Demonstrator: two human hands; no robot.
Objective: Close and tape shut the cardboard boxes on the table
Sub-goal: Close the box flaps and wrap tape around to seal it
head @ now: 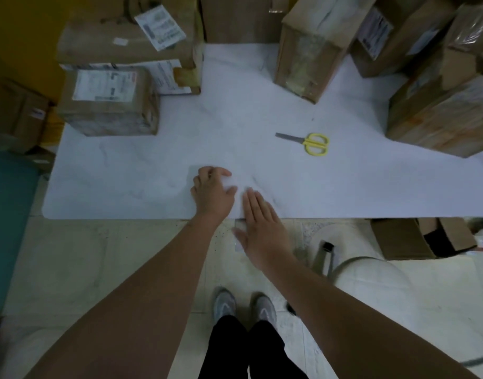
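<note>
Boxes (109, 102) apart from flat right grip (259, 222)

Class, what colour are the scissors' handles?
Yellow; the scissors show best in the head view.

The left hand (211, 187) sits curled on the white bench (120, 187), near its front edge. The right hand (258, 222) lies flat just beside it. Yellow scissors (314, 143) lie near brown boxes (439, 119).
</note>
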